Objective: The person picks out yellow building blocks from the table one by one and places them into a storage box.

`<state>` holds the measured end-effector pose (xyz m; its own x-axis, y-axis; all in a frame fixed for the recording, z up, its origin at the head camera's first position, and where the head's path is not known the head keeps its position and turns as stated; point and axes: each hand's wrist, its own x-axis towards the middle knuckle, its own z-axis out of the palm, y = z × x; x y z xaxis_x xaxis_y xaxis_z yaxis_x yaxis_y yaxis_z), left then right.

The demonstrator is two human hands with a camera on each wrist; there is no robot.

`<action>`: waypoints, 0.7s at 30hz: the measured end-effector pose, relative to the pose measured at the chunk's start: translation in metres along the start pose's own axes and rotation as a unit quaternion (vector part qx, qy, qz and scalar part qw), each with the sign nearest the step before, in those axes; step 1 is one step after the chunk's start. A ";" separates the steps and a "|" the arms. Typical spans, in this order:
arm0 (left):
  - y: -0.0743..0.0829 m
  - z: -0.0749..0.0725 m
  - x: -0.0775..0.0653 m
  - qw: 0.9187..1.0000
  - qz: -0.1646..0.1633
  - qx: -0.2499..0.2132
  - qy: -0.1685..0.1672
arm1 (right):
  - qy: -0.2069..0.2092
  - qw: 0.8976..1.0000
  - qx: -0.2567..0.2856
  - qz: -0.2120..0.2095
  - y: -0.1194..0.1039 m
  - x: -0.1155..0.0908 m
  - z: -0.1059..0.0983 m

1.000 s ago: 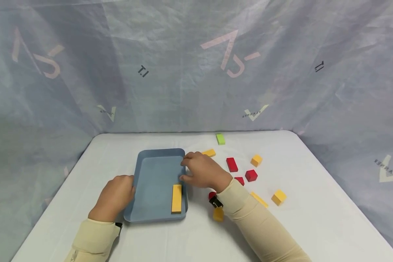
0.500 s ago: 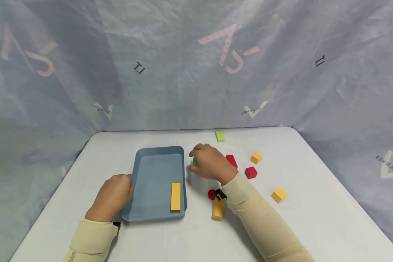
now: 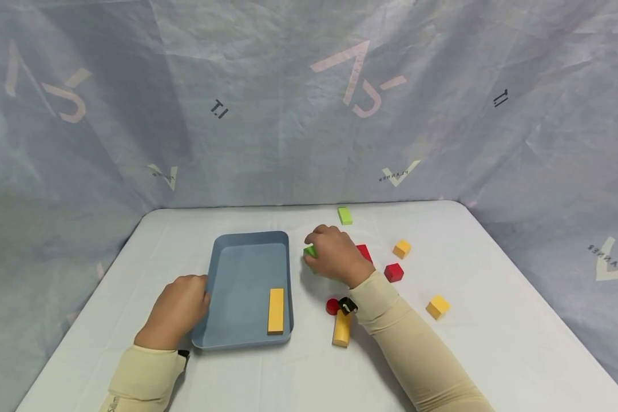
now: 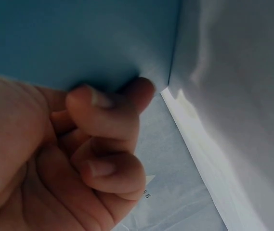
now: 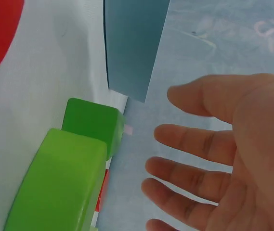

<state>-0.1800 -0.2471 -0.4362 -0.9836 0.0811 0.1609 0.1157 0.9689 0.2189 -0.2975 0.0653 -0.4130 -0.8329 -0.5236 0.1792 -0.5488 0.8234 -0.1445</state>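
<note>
A blue-grey tray [image 3: 249, 274] stands left of centre on the white table, with a long yellow block [image 3: 276, 311] lying in its near right corner. My left hand [image 3: 177, 309] grips the tray's left rim; in the left wrist view its fingers [image 4: 110, 175] curl at the tray's edge. Just right of the tray, my right hand [image 3: 335, 256] hovers over a green block [image 3: 310, 252]. In the right wrist view that hand's fingers are spread and hold nothing. Beside them lie a darker green block [image 5: 91, 120] and a lighter green block [image 5: 59, 183].
To the right are a red cube [image 3: 393, 272], a yellow cube [image 3: 401, 249] and another yellow cube [image 3: 438, 307]. A red disc [image 3: 332, 306] and a yellow cylinder [image 3: 342, 329] lie by the right wrist. A light green block [image 3: 345, 216] sits near the far edge.
My right hand has moved off the tray's right rim, a little to the right, and come over the green block. The left hand has stayed at the tray.
</note>
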 end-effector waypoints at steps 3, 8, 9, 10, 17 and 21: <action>0.000 0.001 0.000 1.000 0.001 0.001 0.000 | 0.006 1.000 -0.001 0.007 0.003 0.001 0.003; -0.001 0.001 0.001 1.000 0.005 0.002 0.007 | 0.001 1.000 -0.001 0.014 0.010 0.003 0.005; -0.001 0.001 0.001 1.000 0.006 0.002 0.008 | -0.001 1.000 0.000 0.016 0.012 0.003 0.006; -0.001 0.001 0.001 1.000 0.006 0.001 0.008 | -0.002 1.000 0.001 0.019 0.013 0.004 0.006; -0.001 0.001 0.000 1.000 0.005 -0.002 0.003 | -0.019 0.999 0.005 0.042 0.019 0.003 0.007; -0.001 0.000 0.000 1.000 0.006 -0.003 0.004 | -0.029 0.998 0.014 0.050 0.021 0.004 0.009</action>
<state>-0.1805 -0.2483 -0.4369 -0.9811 0.0906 0.1709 0.1280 0.9665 0.2225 -0.3129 0.0790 -0.4240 -0.8863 -0.4509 0.1056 -0.4630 0.8667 -0.1854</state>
